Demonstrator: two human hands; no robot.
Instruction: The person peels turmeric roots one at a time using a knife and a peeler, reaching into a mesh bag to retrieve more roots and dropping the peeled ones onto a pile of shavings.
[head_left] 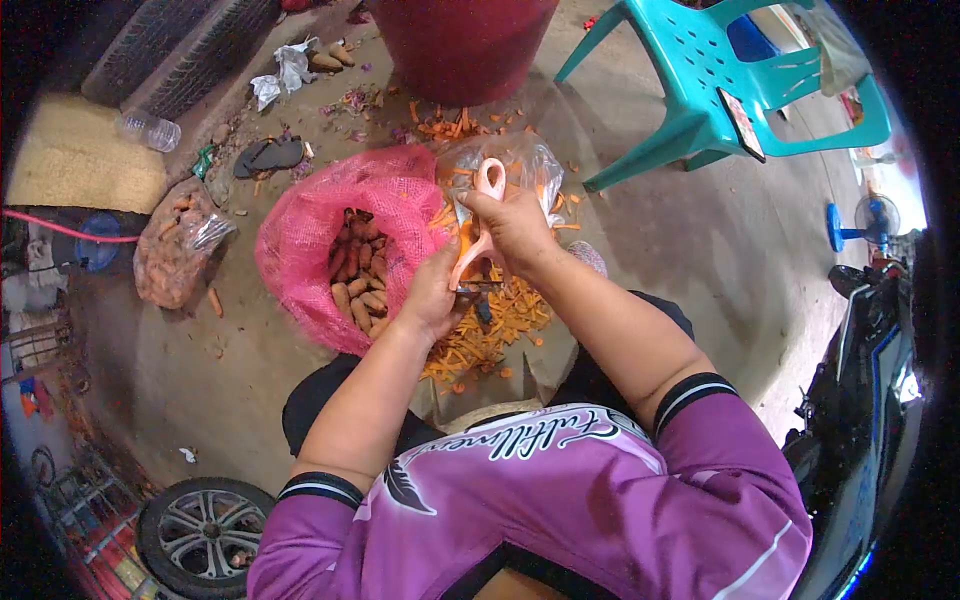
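Observation:
My right hand (517, 235) is closed around the handle of a pale pink Y-shaped peeler (490, 176), whose looped end points away from me and whose blade faces my body. My left hand (433, 293) is beside the peeler head, its fingers curled against it. Whatever lies inside those fingers is hidden. Orange peelings (497, 325) are heaped on the floor below both hands. To the left, an open pink mesh sack (300, 230) holds many unpeeled carrots (365, 290). A clear plastic bag (540, 165) with orange pieces lies just beyond my hands.
A large red tub (463, 45) stands ahead. A teal plastic chair (680, 75) with a phone (741, 124) is at the upper right. Leftward are a filled plastic bag (180, 250) and a flip-flop (268, 157). A motorcycle (865, 400) stands right, a wheel (208, 535) lower left.

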